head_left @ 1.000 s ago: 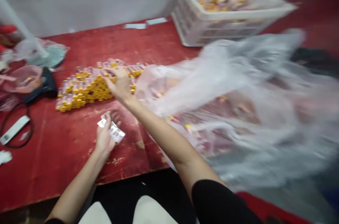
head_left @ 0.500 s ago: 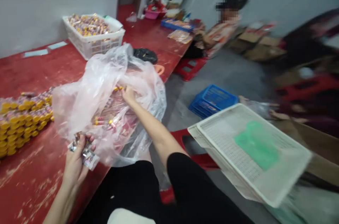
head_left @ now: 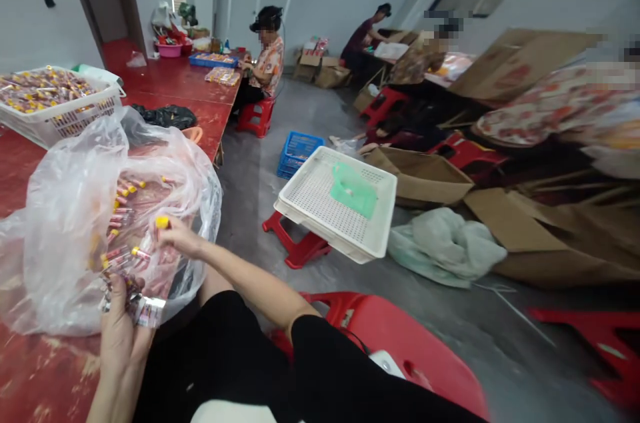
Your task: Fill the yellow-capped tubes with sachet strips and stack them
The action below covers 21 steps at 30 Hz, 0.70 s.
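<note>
My left hand (head_left: 119, 330) is closed on a bunch of small shiny printed wrappers (head_left: 150, 311) at the table's front edge. My right hand (head_left: 181, 238) pinches a small tube with a yellow cap (head_left: 163, 222) above the opening of a large clear plastic bag (head_left: 75, 176). Most of that tube is hidden by blur and fingers. Inside the bag lie several slim yellow-capped tubes (head_left: 141, 254) with pink printing. The bag rests on the red table (head_left: 55, 370) and hangs over its edge.
A white basket (head_left: 60, 118) heaped with yellow-capped tubes stands behind the bag, near a black bag (head_left: 167, 116). To my right are a white tray (head_left: 333, 236) on a red stool (head_left: 297, 243), blue crates (head_left: 300, 153) and open cardboard boxes (head_left: 425, 176). Several people sit working beyond.
The view has swung right, so the bag and basket sit further left and more of the room shows. My right hand has lifted from among the tubes with one yellow-capped tube.
</note>
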### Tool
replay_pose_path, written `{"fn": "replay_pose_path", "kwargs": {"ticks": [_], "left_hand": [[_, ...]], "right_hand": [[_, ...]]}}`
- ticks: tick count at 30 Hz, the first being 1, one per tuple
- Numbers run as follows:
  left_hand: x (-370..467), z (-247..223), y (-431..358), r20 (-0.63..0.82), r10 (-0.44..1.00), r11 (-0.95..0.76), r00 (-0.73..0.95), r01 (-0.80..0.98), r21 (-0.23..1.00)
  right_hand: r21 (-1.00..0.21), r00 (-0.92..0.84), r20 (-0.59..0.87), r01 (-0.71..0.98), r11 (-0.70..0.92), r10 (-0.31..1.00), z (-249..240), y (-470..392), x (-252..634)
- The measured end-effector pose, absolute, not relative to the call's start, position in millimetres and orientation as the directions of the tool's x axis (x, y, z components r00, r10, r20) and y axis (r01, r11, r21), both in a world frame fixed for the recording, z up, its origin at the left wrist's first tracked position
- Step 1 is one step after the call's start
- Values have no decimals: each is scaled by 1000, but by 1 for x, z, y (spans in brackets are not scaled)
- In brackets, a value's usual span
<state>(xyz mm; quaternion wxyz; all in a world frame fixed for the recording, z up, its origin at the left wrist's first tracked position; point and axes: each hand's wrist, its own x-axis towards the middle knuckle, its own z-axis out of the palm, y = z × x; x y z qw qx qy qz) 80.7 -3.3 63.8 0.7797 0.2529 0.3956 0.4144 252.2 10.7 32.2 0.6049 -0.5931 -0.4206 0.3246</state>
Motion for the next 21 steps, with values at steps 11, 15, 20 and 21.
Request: {"fn": "replay_pose_path", "kwargs": {"ticks": [11, 15, 20, 21], "left_hand": [[42, 33, -55, -316, 869, 490, 380, -575, 656], [26, 24, -52, -301, 915, 402, 267, -603, 689], [24, 25, -48, -337, 929, 364, 154, -548, 753], [26, 24, -45, -340, 931, 357, 136, -543, 760]], "right_hand": [[-994, 351, 101, -11, 112, 931, 15, -98, 146], [-988, 305, 126, -46, 147, 944, 11, -84, 144], [-972, 310, 220, 145, 182, 925, 14, -74, 148], [-973, 318, 221, 141, 184, 922, 15, -71, 148]]}}
